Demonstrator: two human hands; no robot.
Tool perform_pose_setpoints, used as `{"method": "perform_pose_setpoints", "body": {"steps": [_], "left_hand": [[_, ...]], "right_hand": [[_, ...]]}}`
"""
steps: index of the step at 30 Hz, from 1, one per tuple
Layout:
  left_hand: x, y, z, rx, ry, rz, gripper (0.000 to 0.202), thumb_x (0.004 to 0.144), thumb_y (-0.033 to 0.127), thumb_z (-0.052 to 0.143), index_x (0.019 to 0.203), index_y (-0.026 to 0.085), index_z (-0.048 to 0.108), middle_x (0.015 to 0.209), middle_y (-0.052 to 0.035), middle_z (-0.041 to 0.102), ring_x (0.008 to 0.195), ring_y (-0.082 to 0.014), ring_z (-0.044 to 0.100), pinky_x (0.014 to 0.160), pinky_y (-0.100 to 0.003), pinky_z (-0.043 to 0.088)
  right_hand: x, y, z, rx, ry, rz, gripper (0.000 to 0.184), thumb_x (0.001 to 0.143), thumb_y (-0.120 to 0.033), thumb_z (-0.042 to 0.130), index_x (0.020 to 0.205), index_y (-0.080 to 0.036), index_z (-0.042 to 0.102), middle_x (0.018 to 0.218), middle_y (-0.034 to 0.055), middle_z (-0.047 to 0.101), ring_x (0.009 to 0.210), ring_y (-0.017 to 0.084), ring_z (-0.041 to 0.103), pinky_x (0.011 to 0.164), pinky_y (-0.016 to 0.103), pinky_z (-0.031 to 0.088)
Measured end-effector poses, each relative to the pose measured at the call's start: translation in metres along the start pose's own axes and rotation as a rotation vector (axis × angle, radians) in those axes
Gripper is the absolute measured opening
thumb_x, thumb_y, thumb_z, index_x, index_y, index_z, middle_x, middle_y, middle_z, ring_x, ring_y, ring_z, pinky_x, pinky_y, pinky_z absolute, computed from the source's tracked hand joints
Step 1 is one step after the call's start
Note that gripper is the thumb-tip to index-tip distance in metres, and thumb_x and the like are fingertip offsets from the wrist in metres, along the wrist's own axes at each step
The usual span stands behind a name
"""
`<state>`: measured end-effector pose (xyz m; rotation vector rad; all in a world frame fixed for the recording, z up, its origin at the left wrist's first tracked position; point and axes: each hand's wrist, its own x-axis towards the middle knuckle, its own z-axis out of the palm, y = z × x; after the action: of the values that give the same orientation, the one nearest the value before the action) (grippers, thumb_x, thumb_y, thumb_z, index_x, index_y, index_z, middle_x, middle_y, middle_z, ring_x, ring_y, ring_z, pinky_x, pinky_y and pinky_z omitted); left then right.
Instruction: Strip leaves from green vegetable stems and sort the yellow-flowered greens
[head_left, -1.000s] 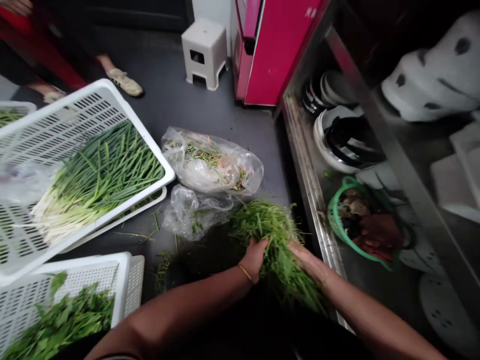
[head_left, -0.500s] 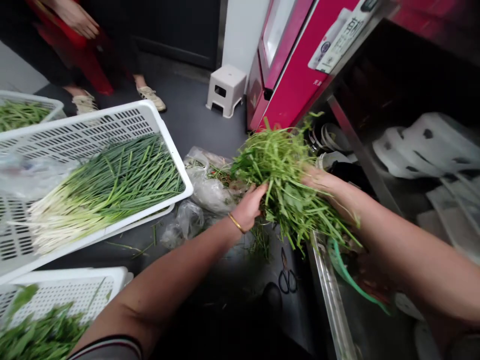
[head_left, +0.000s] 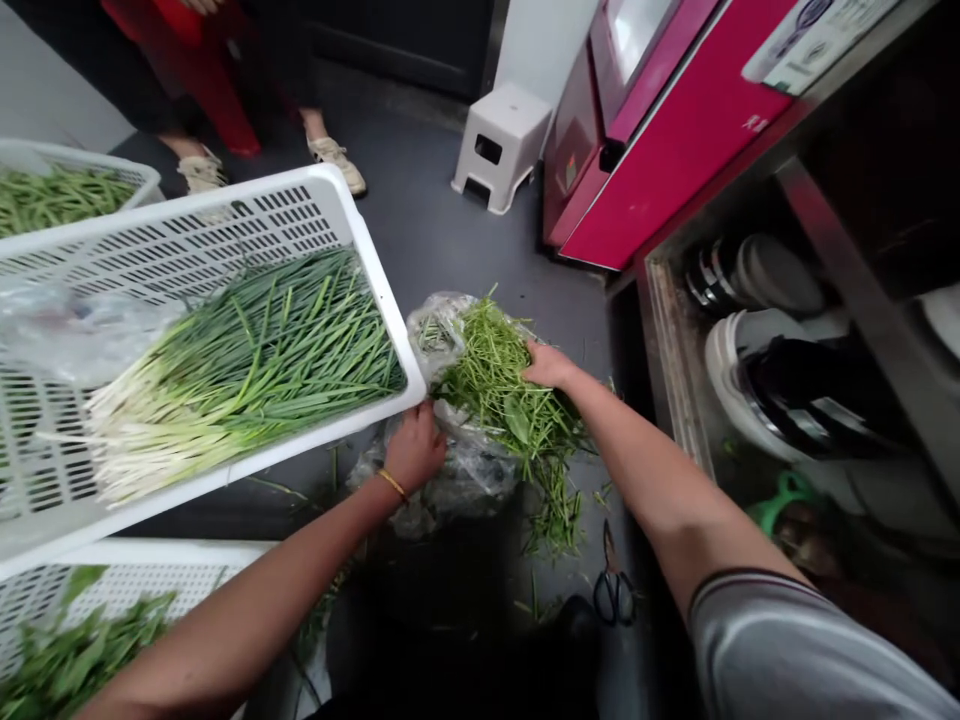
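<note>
A loose heap of green leafy stems [head_left: 491, 370] lies low over a clear plastic bag [head_left: 480, 470] on the floor. My right hand [head_left: 549, 366] is at the heap's right side, its fingertips tucked into the stems and partly hidden. Beside the corner of a large white basket [head_left: 379, 300], my left hand [head_left: 416, 450] is closed with curled fingers at the bag's edge; a thin yellow bracelet circles that wrist. Long scallions [head_left: 262, 360] fill much of the basket. Black-handled scissors [head_left: 613, 590] rest on the floor, right of the stem scraps.
Another white basket [head_left: 187, 555] holds leafy greens at lower left; green beans [head_left: 64, 195] fill a tub farther back. A white stool [head_left: 502, 145] stands near a pink cabinet [head_left: 675, 150]. Dishes [head_left: 757, 275] sit on the low right shelf. A person's shoe [head_left: 337, 165] shows behind the basket.
The bunch of green stems, earlier held up between both hands, is now down on the plastic bag. My left hand has moved left to the bag beside the basket corner. The view has shifted right.
</note>
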<state>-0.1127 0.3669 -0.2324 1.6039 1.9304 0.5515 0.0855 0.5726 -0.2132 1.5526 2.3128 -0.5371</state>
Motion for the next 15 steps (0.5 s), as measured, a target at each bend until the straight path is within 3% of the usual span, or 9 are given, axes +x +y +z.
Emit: {"method": "perform_pose_setpoints", "body": {"steps": [4,8,10,12,15], "left_hand": [[0.023,0.005,0.008,-0.240,0.136,-0.072,0.064,0.075,0.024,0.056,0.134,0.012,0.034,0.133,-0.0166,0.042,0.130,-0.0327,0.028,0.106,-0.041,0.024],[0.045,0.014,0.014,-0.427,0.251,-0.145,0.067,0.070,0.024,0.060,0.133,0.016,0.038,0.129,-0.0113,0.049,0.131,-0.0305,0.027,0.105,-0.038,0.024],[0.052,0.013,0.018,-0.443,0.165,-0.242,0.062,0.068,0.023,0.063,0.127,0.015,0.045,0.116,-0.0122,0.057,0.121,-0.0306,0.040,0.098,-0.037,0.033],[0.055,0.010,0.022,-0.353,-0.014,-0.309,0.048,0.069,0.023,0.061,0.116,0.015,0.055,0.098,-0.0109,0.063,0.102,-0.0282,0.053,0.086,-0.037,0.040],[0.053,0.009,0.023,-0.285,-0.099,-0.325,0.026,0.067,0.024,0.062,0.090,0.013,0.065,0.075,-0.0066,0.062,0.078,-0.0233,0.056,0.072,-0.033,0.042]], "right_hand": [[0.001,0.032,-0.002,0.192,0.007,-0.055,0.056,0.068,-0.022,0.056,0.123,-0.013,0.048,0.112,0.0102,0.063,0.100,0.022,0.059,0.087,0.030,0.046],[-0.017,0.049,0.026,0.374,0.081,-0.101,0.060,0.064,-0.023,0.054,0.122,-0.010,0.049,0.111,0.0125,0.063,0.103,0.024,0.059,0.090,0.035,0.045],[-0.028,0.062,0.049,0.433,0.142,-0.123,0.063,0.061,-0.026,0.053,0.123,-0.013,0.049,0.115,0.0130,0.062,0.107,0.025,0.057,0.094,0.037,0.043],[-0.035,0.077,0.072,0.462,0.169,-0.116,0.067,0.060,-0.029,0.051,0.125,-0.012,0.047,0.116,0.0150,0.060,0.108,0.026,0.057,0.095,0.038,0.042],[-0.036,0.100,0.097,0.446,0.218,-0.111,0.068,0.059,-0.034,0.050,0.124,-0.013,0.049,0.111,0.0184,0.062,0.101,0.030,0.061,0.087,0.042,0.046]]}}
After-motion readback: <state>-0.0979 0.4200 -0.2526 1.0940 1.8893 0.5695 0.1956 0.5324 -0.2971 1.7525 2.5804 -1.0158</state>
